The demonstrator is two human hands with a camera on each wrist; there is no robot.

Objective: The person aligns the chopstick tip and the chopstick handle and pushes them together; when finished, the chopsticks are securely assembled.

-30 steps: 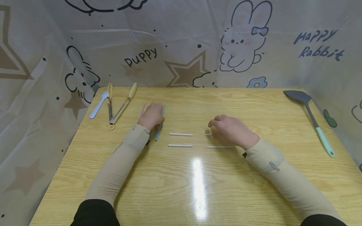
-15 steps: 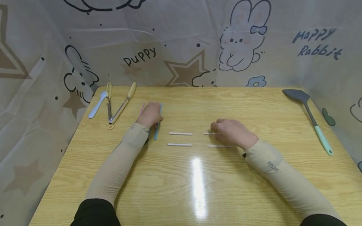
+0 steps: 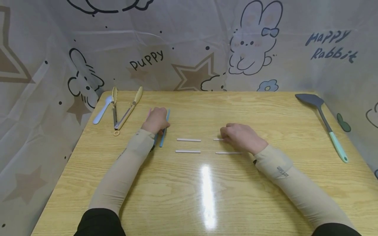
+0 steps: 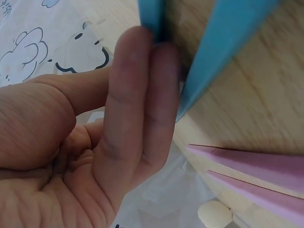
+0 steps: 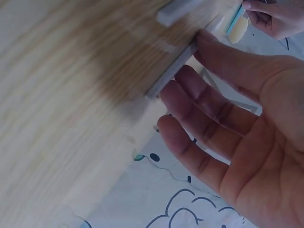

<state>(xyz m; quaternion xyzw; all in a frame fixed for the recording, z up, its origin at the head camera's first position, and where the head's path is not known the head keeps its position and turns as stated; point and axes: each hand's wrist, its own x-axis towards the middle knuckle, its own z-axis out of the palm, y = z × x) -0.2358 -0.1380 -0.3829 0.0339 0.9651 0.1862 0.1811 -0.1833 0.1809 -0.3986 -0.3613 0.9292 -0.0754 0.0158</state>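
Pinching right blue stick (image 3: pixel 162 138), left of centre on table (image 3: pixel 177 190), with left hand (image 3: pixel 155 120), far-right white stick (image 5: pixel 172 70) with right hand (image 3: pixel 244 137). Could totally knock neighbouring blue stick (image 4: pixel 223 50) askew by dragging fingers (image 4: pixel 126 90).

Both of the person's arms lean in over the worktop (image 3: pixel 165 193) from its near edge, clad in pale sleeves (image 3: pixel 141 144) down to the wrists. The left forearm (image 3: pixel 118 180) slants away to the right, its hand (image 3: pixel 156 122) palm down, nearer the far edge than the other; two fingers (image 4: pixel 126 90) lie side by side, nearly straight, the thumb passing behind them. The right forearm (image 3: pixel 304 188) angles leftward, and the right hand (image 3: pixel 243 137) pinches low, its remaining fingers loosely bent and slightly spread.
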